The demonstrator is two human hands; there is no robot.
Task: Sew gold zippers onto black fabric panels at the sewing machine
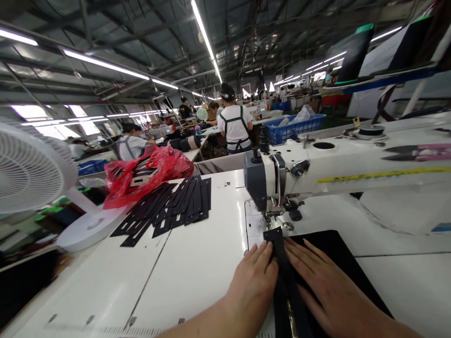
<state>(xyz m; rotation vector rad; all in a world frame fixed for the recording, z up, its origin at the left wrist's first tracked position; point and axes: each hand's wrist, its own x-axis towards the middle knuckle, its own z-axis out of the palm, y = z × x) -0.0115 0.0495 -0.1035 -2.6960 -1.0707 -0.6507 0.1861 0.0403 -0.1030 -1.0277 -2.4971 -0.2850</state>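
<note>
Slipping sideways looks the likeliest fault for the long, narrow black strip (278,244), since it lies loose along the black fabric panel (340,258) between two hands that only press from above; uneven pressure could skew its edge. Nearest, a shiny, gold-toned piece (291,319) beside the strip might snag or lift the layers. Farther in, the fingertips sit close to the metal presser foot (271,220) of the white sewing machine (338,164), so a finger sliding too far forward could be caught.

The left hand (254,279) reaches in from the near side, palm down, its grip unclosed, fingers together and tips at the strip's left edge. The right hand (326,286) lies flatter, its grip wide, fingers stretched over panel and strip from the right. The strip's punched far end lies just before the foot, above the white table (197,272). Farther left are loose black strips (183,202), then a red plastic bag (158,164).
</note>
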